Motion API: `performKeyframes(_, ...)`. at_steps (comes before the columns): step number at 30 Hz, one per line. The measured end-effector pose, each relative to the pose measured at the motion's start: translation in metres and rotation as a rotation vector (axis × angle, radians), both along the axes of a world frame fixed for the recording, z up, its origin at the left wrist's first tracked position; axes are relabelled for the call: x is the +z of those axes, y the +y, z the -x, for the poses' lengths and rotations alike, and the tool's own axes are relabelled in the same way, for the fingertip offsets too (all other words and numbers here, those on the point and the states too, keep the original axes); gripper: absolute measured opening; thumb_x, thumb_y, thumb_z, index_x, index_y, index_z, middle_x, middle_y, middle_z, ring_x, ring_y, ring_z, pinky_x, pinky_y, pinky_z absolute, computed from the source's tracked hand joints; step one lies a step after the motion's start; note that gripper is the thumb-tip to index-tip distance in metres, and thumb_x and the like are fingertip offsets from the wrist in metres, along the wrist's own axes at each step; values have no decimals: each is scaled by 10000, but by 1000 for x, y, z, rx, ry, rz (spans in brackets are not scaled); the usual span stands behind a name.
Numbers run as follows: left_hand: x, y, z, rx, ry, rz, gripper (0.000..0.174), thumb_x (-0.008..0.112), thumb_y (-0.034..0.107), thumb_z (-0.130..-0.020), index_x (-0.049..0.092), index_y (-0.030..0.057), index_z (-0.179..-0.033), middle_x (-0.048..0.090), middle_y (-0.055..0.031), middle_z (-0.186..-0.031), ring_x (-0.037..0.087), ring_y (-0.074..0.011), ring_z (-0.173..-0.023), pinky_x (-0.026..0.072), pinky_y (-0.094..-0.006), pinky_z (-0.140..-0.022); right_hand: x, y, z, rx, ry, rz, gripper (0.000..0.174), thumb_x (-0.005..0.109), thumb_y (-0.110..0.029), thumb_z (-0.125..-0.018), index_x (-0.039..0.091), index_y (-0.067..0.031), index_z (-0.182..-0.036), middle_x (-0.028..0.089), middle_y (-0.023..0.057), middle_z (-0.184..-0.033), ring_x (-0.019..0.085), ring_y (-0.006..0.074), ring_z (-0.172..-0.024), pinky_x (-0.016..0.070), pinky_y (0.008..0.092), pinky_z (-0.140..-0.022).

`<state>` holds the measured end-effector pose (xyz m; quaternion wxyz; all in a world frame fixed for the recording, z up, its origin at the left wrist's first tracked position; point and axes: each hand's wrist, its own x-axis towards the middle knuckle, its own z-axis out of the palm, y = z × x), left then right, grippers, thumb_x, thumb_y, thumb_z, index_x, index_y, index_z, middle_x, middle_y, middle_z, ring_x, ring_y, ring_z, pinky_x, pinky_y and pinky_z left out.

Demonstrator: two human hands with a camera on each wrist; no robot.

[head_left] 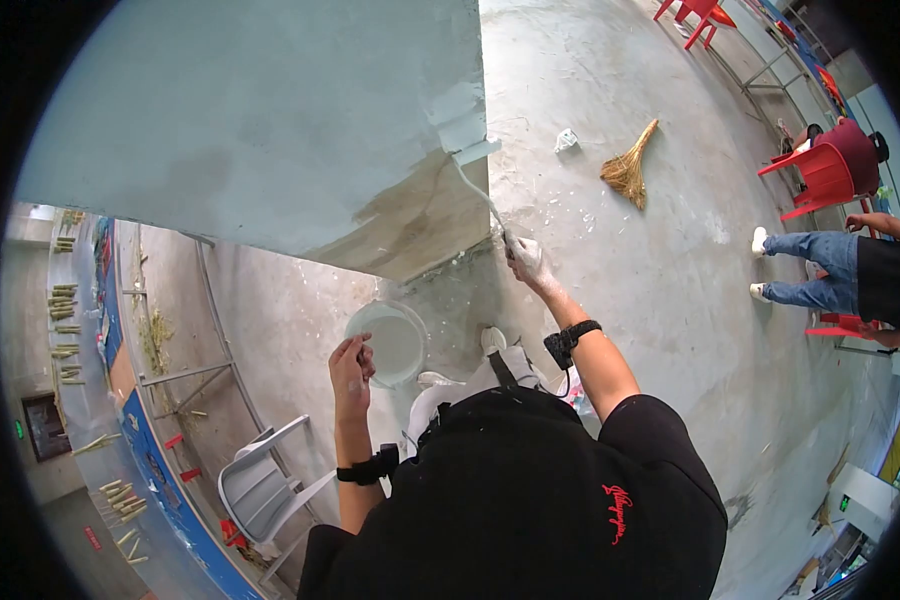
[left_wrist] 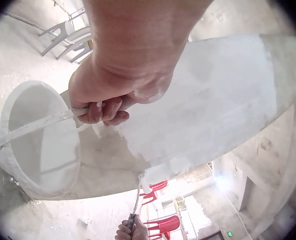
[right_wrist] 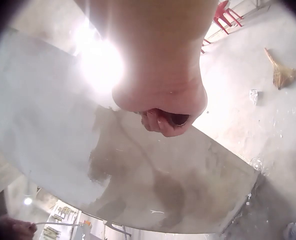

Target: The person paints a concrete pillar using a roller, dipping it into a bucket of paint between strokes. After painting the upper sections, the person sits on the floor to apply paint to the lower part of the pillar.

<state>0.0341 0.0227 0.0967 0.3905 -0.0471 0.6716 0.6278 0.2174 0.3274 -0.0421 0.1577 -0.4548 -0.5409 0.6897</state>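
Observation:
My right hand point(head_left: 528, 262) grips the handle of a paint roller point(head_left: 477, 152), its thin bent rod reaching up to the wall face. The roller head lies at the wall's right edge, where pale wet paint meets a bare brownish patch point(head_left: 425, 215). My left hand point(left_wrist: 113, 107) holds the white handle point(left_wrist: 43, 121) of a bucket point(left_wrist: 76, 167), fingers curled round it. Whitish liquid shows inside the bucket, which hangs below the wall's lower edge in the head view. The painted wall point(head_left: 270, 110) fills the upper left. White paint smears my right hand.
A straw broom point(head_left: 630, 172) and a crumpled white scrap point(head_left: 566, 140) lie on the paint-spotted floor to the right. A grey chair point(head_left: 265, 485) stands lower left beside a long table. At the right, people are near red chairs point(head_left: 820, 180).

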Motion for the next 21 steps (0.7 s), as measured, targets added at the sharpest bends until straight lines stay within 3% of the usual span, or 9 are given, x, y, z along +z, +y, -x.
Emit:
performKeyframes(1,0,0,0,5,0,-6,193,507,123,-929,616,-36,-948,450,6,-583,318,-52,-423,242,-206,-398,-17,0,0,1,1,-1,560,484,-521,-922,527,-53,-617,457,2,-520,438,110,-440,344,272,-406)
performKeyframes(2,0,0,0,6,2,-6,193,507,123,-929,616,-36,-948,450,6,-583,318,-52,-423,242,-206,-398,-38,-1,2,31,73,-201,558,487,-523,-921,527,-57,-617,452,-1,-516,432,104,-441,341,269,-407)
performKeyframes(3,1,0,0,7,6,-3,191,506,120,-928,614,-36,-948,453,4,-585,321,-52,-423,243,-206,-397,-35,-3,4,62,146,-400,556,490,-525,-920,526,-60,-617,448,-5,-513,426,98,-442,337,266,-407)
performKeyframes(4,1,0,-1,8,9,2,188,505,116,-926,613,-36,-949,455,2,-586,323,-53,-423,243,-207,-396,-31,-4,5,64,147,-399,556,490,-525,-920,526,-60,-617,448,-5,-513,426,98,-442,337,266,-407)
performKeyframes(6,2,0,-2,11,11,7,186,506,115,-925,611,-36,-950,456,0,-586,324,-54,-422,244,-207,-396,-19,-8,8,-2,41,-62,555,499,-529,-914,530,-61,-618,438,-11,-510,413,86,-447,329,262,-409)
performKeyframes(14,-1,-2,0,12,5,11,186,508,118,-926,608,-37,-952,459,-1,-582,319,-56,-415,244,-206,-393,-5,-9,14,9,114,23,562,489,-541,-914,508,-69,-610,438,-19,-516,408,80,-446,324,264,-405)
performKeyframes(21,-1,-1,-1,10,7,17,188,511,122,-928,610,-36,-951,455,2,-580,320,-55,-416,241,-206,-390,42,-10,20,10,157,47,549,444,-529,-938,462,-88,-611,408,-32,-509,392,75,-429,311,256,-391)
